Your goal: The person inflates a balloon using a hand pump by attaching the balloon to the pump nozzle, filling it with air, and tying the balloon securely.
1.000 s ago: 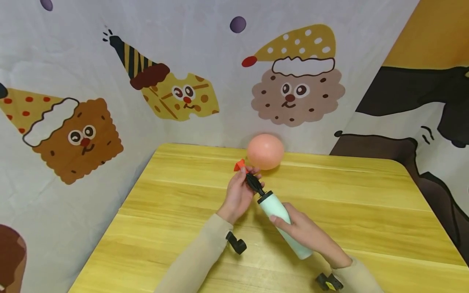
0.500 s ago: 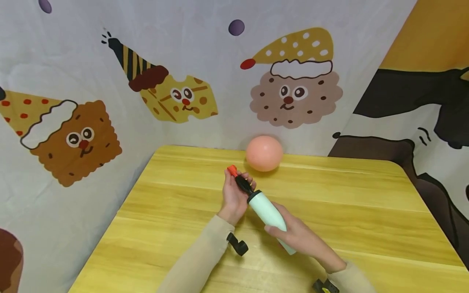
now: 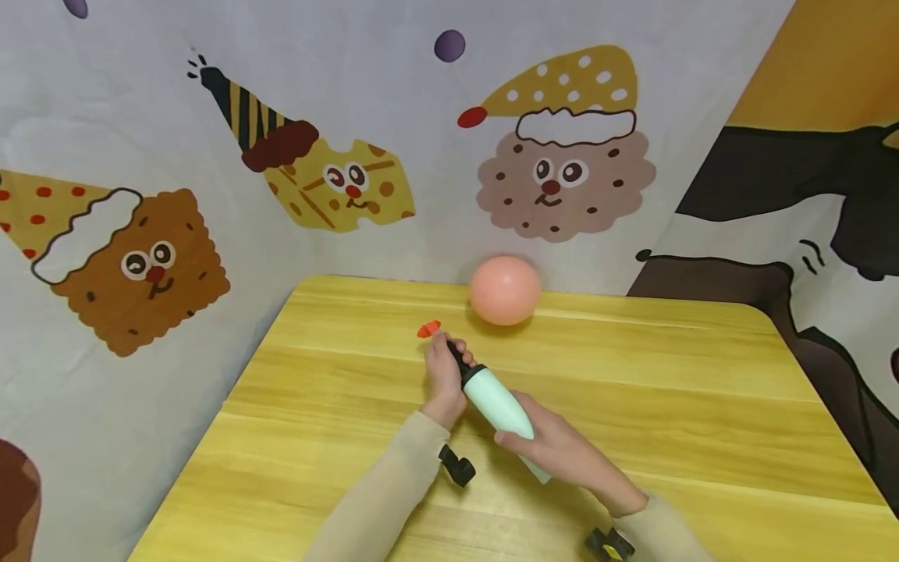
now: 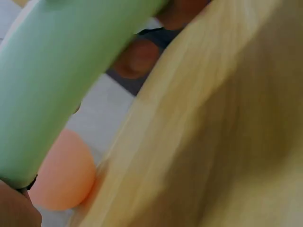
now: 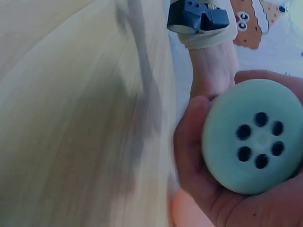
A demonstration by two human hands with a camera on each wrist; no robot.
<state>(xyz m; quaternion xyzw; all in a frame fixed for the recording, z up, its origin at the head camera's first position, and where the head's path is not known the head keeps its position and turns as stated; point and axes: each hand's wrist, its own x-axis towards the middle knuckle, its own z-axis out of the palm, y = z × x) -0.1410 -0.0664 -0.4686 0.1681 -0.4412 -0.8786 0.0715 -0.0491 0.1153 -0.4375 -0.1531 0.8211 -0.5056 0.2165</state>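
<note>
In the head view a mint-green balloon hand pump [image 3: 495, 402] slants over the table, its black nozzle [image 3: 459, 359] pointing up and left. A limp orange-red balloon [image 3: 428, 329] sits at the nozzle's tip. My left hand [image 3: 444, 378] curls its fingers round the nozzle, with the thumb by the balloon's neck. Lower down, my right hand [image 3: 551, 437] grips the pump body. The right wrist view shows the round pump end [image 5: 262, 137] with several dark holes, held between thumb and fingers. The green body [image 4: 71, 80] crosses the left wrist view.
An inflated pink balloon [image 3: 506, 290] rests at the table's back edge, just beyond the hands. The wood-grain table [image 3: 667, 390] meets a printed cloth backdrop [image 3: 365, 70] at its back and left. Black camera mounts [image 3: 458, 467] sit on both wrists.
Both hands and the pump have shifted left. The left fingers, spread open under the nozzle half a second ago, now close round it. The orange-red balloon has swung left; the pink one stays put.
</note>
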